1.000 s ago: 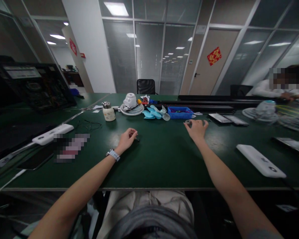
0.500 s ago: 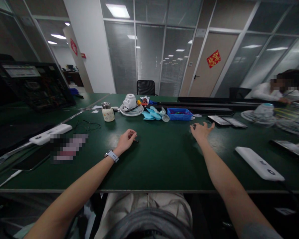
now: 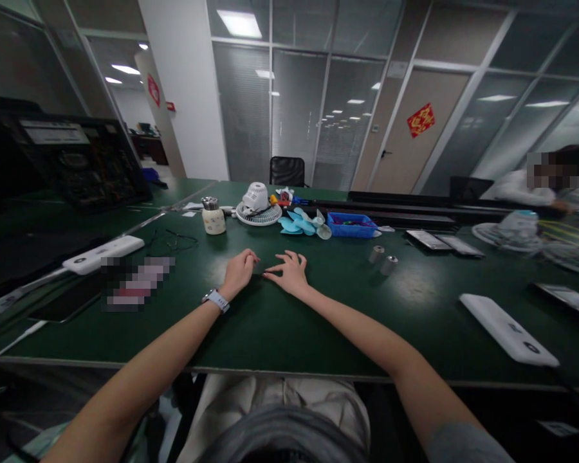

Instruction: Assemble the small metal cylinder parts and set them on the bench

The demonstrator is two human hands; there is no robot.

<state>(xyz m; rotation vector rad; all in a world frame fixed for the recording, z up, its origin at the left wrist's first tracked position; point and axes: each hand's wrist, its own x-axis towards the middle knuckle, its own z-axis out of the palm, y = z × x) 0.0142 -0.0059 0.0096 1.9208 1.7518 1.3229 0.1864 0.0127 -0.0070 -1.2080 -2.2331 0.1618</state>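
My left hand [image 3: 238, 272], with a watch on its wrist, rests on the green table [image 3: 270, 334]. Its fingers are curled together; what they hold, if anything, is hidden. Close by on the right is my right hand [image 3: 292, 273], fingers spread, thumb and forefinger stretched towards the left hand. A tiny dark piece [image 3: 263, 275] lies at those fingertips; whether they touch it I cannot tell. Off to the right, a small silver metal cylinder [image 3: 377, 254] stands upright beside a second silver cylinder [image 3: 389, 265], both apart from my hands.
Behind my hands are a cream flask [image 3: 214, 218], a white fan part [image 3: 257, 199], light-blue fan blades [image 3: 299, 222] and a blue tray [image 3: 351, 225]. White power strips lie left [image 3: 103, 254] and right [image 3: 509, 329]. A person [image 3: 516, 186] sits at far right.
My right hand has left the silver cylinders and moved left, beside my left hand. Both cylinders now stand uncovered. My left hand stays nearly in place; the view has shifted slightly.
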